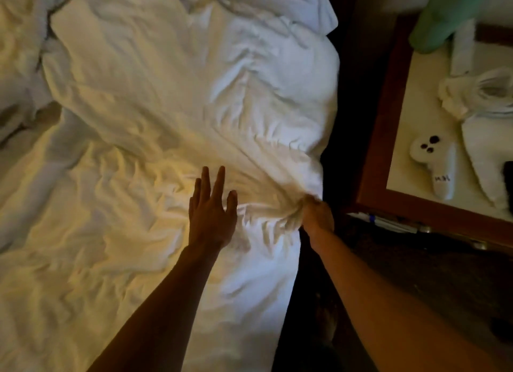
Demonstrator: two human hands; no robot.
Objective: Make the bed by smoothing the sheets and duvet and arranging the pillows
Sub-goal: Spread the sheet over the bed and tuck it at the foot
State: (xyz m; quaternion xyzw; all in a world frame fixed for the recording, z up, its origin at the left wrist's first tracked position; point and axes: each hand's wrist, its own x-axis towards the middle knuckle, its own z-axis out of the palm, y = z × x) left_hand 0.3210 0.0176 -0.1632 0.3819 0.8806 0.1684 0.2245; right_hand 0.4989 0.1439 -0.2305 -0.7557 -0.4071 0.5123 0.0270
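Head view. Right hand (316, 213) at the bed's right edge, its grip closed on a bunched fistful of the duvet (194, 80); creases fan out from that fist. Left hand (212, 210) lies flat on the sheet (83, 233) just beside it, fingers straight and spread, gripping nothing.

Judgement on the step: draw the duvet edge toward the near end of the bed with the right hand while the left palm sweeps outward, away from the fist, so the fan of creases is pushed flat. A wider hold along the edge would likely pull more evenly (a single bunched point drags fabric into a cone).

Duvet: white, puffy, heaped over the far and right part of the bed, heavily wrinkled. Sheet: exposed near and left, rumpled, lit yellow. No pillow clearly identifiable. To the right stands a desk (372, 160) bearing white folded towels (488, 149).
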